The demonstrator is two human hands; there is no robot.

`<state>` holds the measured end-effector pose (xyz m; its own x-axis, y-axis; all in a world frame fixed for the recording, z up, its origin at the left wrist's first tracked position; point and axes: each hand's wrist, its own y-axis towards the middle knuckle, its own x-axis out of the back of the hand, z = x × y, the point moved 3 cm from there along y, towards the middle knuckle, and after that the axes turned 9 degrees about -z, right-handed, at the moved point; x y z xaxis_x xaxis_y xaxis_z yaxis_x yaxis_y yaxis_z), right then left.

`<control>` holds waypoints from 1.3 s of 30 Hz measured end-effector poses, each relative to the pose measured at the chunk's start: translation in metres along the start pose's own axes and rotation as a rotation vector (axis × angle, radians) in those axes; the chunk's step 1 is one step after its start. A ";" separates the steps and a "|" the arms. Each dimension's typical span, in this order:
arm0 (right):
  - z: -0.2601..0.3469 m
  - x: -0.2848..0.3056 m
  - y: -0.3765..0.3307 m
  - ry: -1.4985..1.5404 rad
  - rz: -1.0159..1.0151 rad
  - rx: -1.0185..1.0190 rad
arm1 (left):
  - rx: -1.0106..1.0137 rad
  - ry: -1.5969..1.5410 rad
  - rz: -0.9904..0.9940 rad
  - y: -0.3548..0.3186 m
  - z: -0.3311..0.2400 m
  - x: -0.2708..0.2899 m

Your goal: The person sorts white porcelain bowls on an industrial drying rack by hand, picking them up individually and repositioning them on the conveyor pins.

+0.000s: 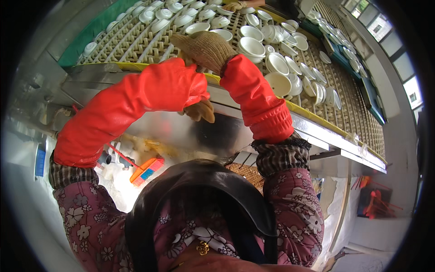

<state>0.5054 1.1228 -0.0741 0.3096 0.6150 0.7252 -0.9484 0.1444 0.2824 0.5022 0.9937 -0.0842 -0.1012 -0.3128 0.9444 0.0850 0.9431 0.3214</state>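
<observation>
My left hand, in a tan glove, hangs below the end of its wet red sleeve cover; its visible fingers are stretched out, holding nothing I can see. Across its cuff bends my right hand in a ribbed tan knit glove, with the fingers curled down at the red cuff and partly hidden behind it. A second red sleeve cover wraps my right forearm. Just beyond both hands, white bowls lie on a slatted beige conveyor belt, several tipped on their sides or stacked.
The belt's yellow edge and metal rail run between me and the bowls. A co-worker's gloved hand reaches in at the far side. More bowls rest on a green-edged belt at right. An orange broom is on the floor at lower left.
</observation>
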 end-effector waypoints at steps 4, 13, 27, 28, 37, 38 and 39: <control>0.021 -0.009 0.021 -0.040 0.037 0.110 | 0.473 -0.252 -0.011 0.000 -0.011 0.022; -0.019 -0.030 0.029 0.718 -0.122 -0.207 | 0.958 -1.426 -0.912 -0.086 0.074 0.017; -0.025 -0.074 0.067 -0.168 -0.196 0.104 | 1.087 -1.338 -1.064 -0.029 0.122 -0.022; -0.031 -0.073 0.072 -0.237 -0.196 0.178 | 1.014 -1.290 -1.069 -0.028 0.126 -0.025; 0.008 -0.047 0.064 -0.280 -0.076 0.147 | 0.904 -0.553 -0.166 -0.032 0.124 -0.029; 0.026 -0.050 0.061 -0.252 -0.039 0.095 | 0.837 -0.478 -0.180 -0.034 0.123 -0.024; 0.043 -0.046 0.056 -0.236 -0.010 0.043 | 0.765 -0.410 -0.213 -0.030 0.124 -0.017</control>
<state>0.4413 1.0688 -0.0650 0.3311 0.4151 0.8474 -0.9430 0.1132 0.3130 0.3787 0.9846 -0.1184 -0.3982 -0.5632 0.7241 -0.6456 0.7328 0.2150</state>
